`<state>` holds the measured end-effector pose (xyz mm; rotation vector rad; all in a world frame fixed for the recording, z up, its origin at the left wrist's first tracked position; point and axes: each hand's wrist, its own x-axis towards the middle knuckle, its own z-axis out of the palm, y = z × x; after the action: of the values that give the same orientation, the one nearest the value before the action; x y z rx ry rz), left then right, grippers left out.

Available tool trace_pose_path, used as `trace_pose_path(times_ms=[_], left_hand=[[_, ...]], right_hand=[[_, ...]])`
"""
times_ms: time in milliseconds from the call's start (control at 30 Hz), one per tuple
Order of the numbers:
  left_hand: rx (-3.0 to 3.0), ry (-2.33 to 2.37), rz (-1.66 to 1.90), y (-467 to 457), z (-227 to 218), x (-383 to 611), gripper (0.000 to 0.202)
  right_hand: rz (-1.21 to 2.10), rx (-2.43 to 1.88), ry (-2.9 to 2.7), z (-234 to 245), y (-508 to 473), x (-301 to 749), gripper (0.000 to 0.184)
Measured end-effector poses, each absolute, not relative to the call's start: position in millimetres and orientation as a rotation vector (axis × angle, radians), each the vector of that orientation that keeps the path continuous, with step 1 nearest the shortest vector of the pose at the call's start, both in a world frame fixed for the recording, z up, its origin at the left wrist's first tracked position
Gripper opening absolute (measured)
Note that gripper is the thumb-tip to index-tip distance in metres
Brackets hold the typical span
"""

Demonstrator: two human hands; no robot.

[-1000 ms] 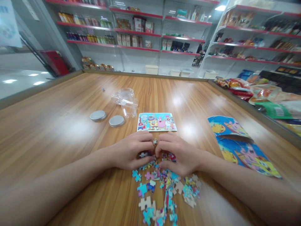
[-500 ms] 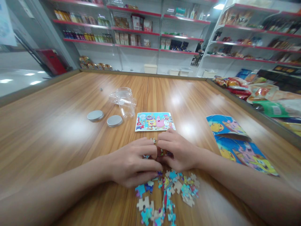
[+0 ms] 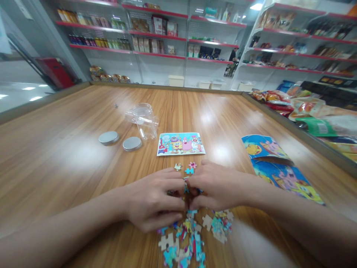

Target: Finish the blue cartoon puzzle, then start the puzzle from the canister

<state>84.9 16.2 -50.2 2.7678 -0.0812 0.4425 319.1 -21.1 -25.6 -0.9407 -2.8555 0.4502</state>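
Note:
Both hands meet over the wooden table among loose jigsaw puzzle pieces (image 3: 170, 255). My left hand (image 3: 156, 197) is closed, its bent fingertips at a puzzle piece (image 3: 186, 185) in the gap between the hands. From the other side my right hand (image 3: 213, 186) pinches at the same spot, fingers curled and thumb below. The fingers hide most of what they grip. Just beyond them lie a pink piece (image 3: 192, 165), a blue piece (image 3: 189, 171) and a pale piece (image 3: 178, 167). Behind these is a cartoon picture card (image 3: 180, 144) lying flat.
Left of the card are clear plastic jars (image 3: 147, 128) and two silver lids (image 3: 132, 143) (image 3: 108, 137). A blue cartoon wrapper (image 3: 287, 178) lies to the right. Packaged snacks (image 3: 320, 126) sit past the right table edge, and stocked shelves (image 3: 158, 35) line the back.
My hands have come slightly nearer, and my right hand has drawn back from the card. The pink and blue pieces beyond the fingers now show. The whole view has shifted a little.

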Motion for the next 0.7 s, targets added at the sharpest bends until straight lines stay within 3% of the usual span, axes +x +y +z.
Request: trace_pose_path(times_ms=[300,467,700], left_hand=[[2.708,0.165,0.795,19,-48,86,0.010],[2.820,0.470,0.652,-19,-38,86,0.015],[3.039,0.377,0.426,-52,-48,67,0.039]], right_hand=[[0.147,-1.062,-2.772,-19,-47,316,0.009],[0.172,-1.246,-2.598,-39,-81,322,0.027],[0.146,-1.172,-2.565,-51,-95,327,0.025]])
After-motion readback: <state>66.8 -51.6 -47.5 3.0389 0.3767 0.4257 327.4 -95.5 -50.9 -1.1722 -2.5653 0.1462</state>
